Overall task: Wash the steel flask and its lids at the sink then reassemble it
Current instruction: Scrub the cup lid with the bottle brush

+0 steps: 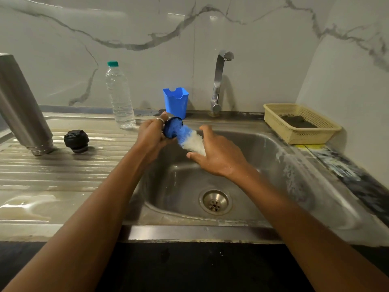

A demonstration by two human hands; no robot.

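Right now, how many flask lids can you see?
2. The black stopper lid stands on the draining board beside the mouth-down steel flask. The outer lid is held in the left hand over the sink, with the brush pushed into it. No others visible.

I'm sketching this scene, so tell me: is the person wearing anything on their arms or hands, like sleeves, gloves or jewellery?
Nothing covers them: no sleeves, gloves or watch are in view. The left hand wears one silver-coloured ring. The right hand wears nothing and looks wet.
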